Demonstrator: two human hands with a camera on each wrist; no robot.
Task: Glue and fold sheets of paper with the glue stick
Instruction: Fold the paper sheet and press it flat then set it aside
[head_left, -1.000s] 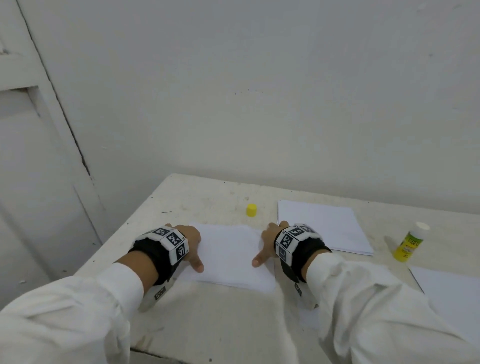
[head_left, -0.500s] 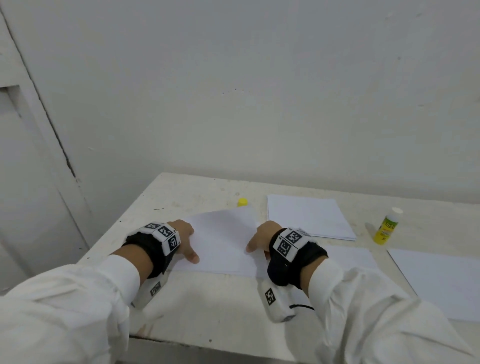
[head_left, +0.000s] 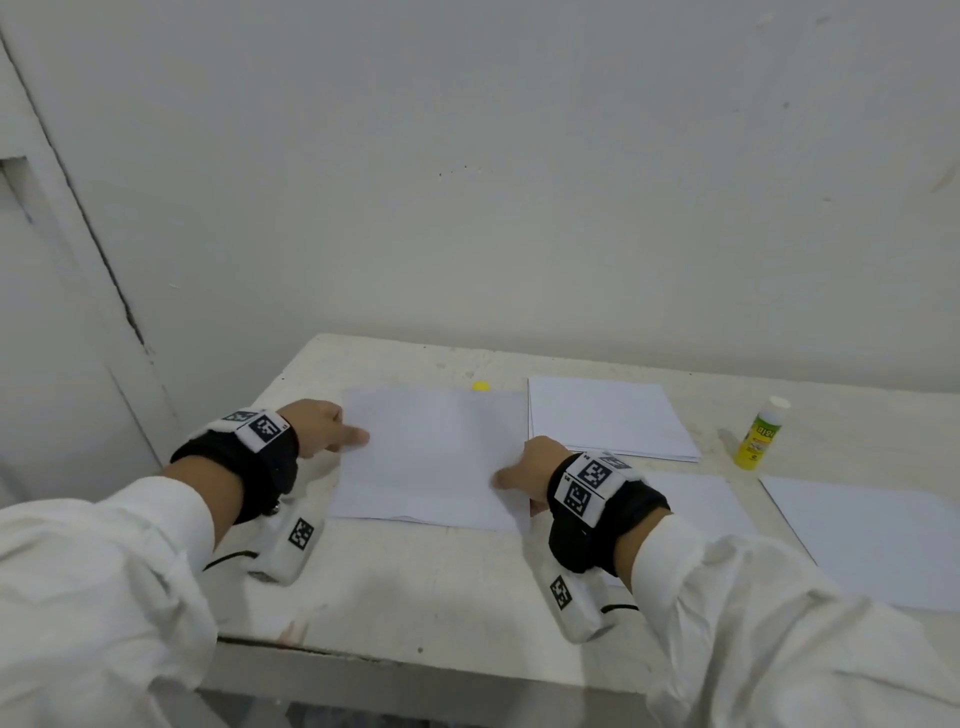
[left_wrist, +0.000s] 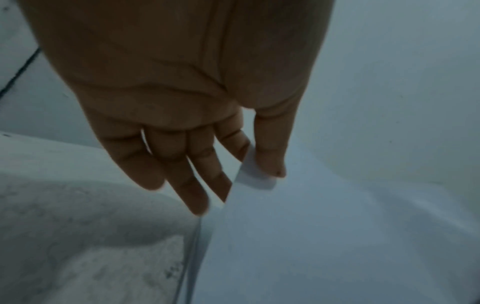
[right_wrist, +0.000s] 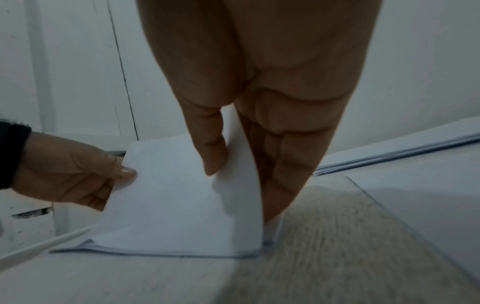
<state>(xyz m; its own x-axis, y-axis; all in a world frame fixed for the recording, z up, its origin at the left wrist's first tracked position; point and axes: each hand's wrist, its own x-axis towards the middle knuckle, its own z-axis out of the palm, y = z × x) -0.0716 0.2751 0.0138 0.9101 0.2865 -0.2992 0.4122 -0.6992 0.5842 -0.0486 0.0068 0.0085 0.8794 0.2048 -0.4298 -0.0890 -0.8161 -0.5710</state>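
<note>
Head view: sheet (head_left: 431, 457) on desk (head_left: 415, 582), upper flap raised. My left grip (head_left: 324, 428) and right grip (head_left: 524, 470) pinch side edges, thumbs on top. Paper light, limp, crease-prone; judge best hold at edges, both sides. Glue stick (head_left: 759, 439) well apart.

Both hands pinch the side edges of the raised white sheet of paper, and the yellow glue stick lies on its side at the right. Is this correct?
One thing is wrong: the yellow glue stick stands upright, uncapped, as the head view shows. The left hand and right hand do pinch the side edges of the raised white sheet of paper.
</note>
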